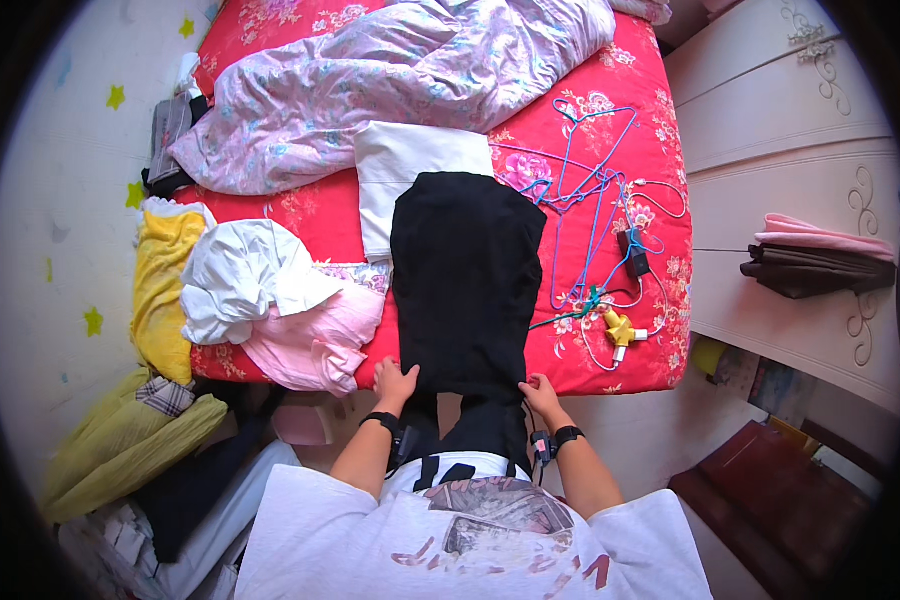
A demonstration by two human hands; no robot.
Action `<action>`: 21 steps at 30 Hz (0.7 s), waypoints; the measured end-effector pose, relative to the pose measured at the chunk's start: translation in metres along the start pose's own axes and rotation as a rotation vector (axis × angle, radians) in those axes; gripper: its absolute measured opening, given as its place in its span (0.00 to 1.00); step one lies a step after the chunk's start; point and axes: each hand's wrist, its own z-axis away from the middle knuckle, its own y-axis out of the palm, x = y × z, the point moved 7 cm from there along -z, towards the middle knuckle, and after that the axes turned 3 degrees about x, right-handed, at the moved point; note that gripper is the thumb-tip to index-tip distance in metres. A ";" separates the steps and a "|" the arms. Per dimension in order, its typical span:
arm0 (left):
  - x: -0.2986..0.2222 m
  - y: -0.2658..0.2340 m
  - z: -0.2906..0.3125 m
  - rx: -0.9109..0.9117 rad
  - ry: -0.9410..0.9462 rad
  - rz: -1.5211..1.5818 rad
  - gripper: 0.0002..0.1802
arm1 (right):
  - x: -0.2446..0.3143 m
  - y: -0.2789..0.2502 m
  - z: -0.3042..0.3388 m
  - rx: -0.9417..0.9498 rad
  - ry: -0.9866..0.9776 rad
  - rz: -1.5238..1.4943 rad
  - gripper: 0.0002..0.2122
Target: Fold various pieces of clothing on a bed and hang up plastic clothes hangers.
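A black garment (467, 280) lies spread flat on the red flowered bed (670, 150), its near edge at the bed's front edge, close to the person. The left hand (397, 383) is at its near left corner, thumb against the cloth and fingers slightly spread; whether that grip pinches the fabric, I cannot tell. The right hand (543, 397) is at the near right corner, thumb and forefinger close together by the edge; I cannot tell either whether this grip is closed on it.

The black garment's far end overlaps a flat white cloth (420, 150). To the left are a pink cloth (315, 340), a crumpled white garment (253, 275) partly over it, and a yellow cloth (160, 290). To the right lie tangled blue hangers (610, 176), a black adapter (633, 255) and a yellow power socket (620, 328) with white cords. A pale patterned quilt (390, 80) is bunched across the far part. Beyond the bed's right side stands a white cabinet (770, 180), with folded pink fabric (820, 235) above dark brown fabric (815, 272) at its front.
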 end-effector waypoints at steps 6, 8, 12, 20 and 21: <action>0.028 0.034 -0.029 0.134 0.149 0.036 0.17 | 0.024 0.030 0.005 0.164 0.200 -0.366 0.19; 0.041 0.033 -0.040 0.168 0.243 0.190 0.10 | 0.037 0.038 -0.001 0.211 0.169 -0.347 0.16; 0.048 0.032 -0.017 0.563 0.010 0.456 0.06 | 0.024 0.027 0.009 0.226 0.108 -0.390 0.08; 0.075 -0.005 0.039 0.907 -0.408 0.758 0.14 | 0.019 0.011 0.074 0.357 0.440 -0.150 0.05; 0.065 -0.006 0.040 0.909 -0.408 0.757 0.14 | 0.046 -0.004 0.082 0.234 0.419 -0.113 0.05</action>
